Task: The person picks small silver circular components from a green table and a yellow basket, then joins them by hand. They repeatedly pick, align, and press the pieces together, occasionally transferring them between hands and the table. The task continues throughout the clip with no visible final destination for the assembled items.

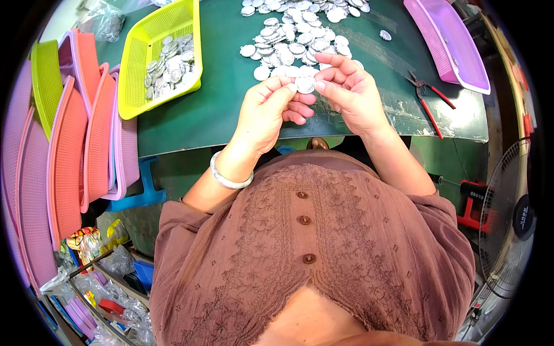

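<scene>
Above the near edge of the green table, my left hand (267, 111) and my right hand (352, 92) meet at one round silvery metal disc (305, 85). My left thumb and forefinger pinch its left side. On its right side, my right thumb and forefinger close on the rim, the other fingers curled loosely. Just beyond my fingers lies a loose heap of similar silvery discs (291, 43), some with a small loop at the edge. Fine detail on the held disc is too small to make out.
A lime-green basket (128, 75) with more discs stands at left, a purple basket (424, 23) at far right. Red-handled pliers (424, 98) lie open on the table (202, 124). Stacked coloured baskets (66, 161) crowd the left; a fan (505, 213) stands at lower right.
</scene>
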`<state>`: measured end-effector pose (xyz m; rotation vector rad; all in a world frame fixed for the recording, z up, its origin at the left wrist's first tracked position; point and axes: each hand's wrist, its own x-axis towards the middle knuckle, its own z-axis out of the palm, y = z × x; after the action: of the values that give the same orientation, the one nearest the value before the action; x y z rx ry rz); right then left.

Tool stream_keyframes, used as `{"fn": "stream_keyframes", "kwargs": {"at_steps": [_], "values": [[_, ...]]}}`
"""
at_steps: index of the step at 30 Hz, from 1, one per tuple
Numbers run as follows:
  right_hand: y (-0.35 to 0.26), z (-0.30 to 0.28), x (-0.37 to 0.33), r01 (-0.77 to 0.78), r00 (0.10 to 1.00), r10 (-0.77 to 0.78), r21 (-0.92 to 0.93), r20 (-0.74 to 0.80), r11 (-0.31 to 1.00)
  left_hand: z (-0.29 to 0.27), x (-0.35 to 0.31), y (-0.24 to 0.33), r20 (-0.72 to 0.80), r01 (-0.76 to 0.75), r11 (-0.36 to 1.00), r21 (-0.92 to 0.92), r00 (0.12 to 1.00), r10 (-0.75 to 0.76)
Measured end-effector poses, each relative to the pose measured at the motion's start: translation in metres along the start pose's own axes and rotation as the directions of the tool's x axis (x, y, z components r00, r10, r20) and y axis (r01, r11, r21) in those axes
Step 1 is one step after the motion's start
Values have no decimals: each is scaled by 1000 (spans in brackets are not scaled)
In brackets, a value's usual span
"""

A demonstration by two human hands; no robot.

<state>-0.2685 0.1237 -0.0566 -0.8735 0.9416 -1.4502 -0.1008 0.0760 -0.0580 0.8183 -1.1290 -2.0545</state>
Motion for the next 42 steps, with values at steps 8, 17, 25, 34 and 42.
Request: {"fn": "stream_keyframes", "kwargs": {"at_steps": [8,17,25,34,42], "values": [[1,3,-2,73,997,-73,-76,1,994,1,-1,-3,-21,-9,999,51,1000,10],[3,3,-3,96,995,-97,-94,-7,991,3,-1,-4,-50,-67,997,27,996,69],[11,2,-2,165,986,-168,-192,0,968,7,-1,-11,-21,-130,991,3,991,130],[10,-4,8,253,957,-283,-641,58,725,-16,9,-4,206,189,867,-460,973,-103],[14,-7,14,267,956,-201,-916,213,299,-26,8,-5,324,226,865,-449,943,-78]]}}
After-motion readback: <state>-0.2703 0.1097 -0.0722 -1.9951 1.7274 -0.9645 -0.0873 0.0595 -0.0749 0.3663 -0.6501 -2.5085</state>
